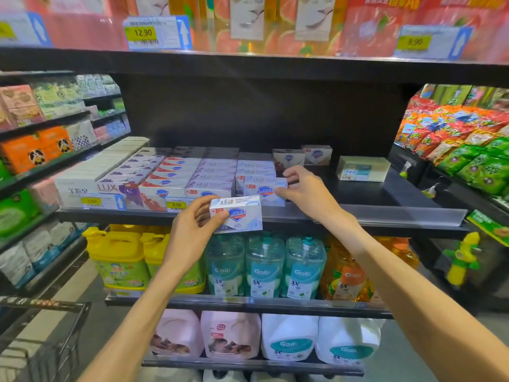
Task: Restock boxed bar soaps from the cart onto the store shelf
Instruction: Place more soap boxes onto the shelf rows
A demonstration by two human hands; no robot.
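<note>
My left hand (pixel 192 230) grips a white and blue boxed bar soap (pixel 241 216) by its left end, holding it in the air just in front of the black shelf's front rail (pixel 358 213). My right hand (pixel 305 190) holds a second white and blue soap box (pixel 261 190) by its right end, with the box at the front of the shelf beside a stack of like boxes (pixel 254 168). Rows of other boxed soaps (pixel 170 175) fill the shelf's left half. The cart (pixel 41 334) shows at the bottom left corner.
The shelf's right half is bare black board except for a pale box (pixel 363 169) and two small boxes (pixel 301 155) at the back. Detergent jugs (pixel 264 267) fill the shelves below. A snack rack (pixel 468 150) stands at right, tissue shelves (pixel 41 139) at left.
</note>
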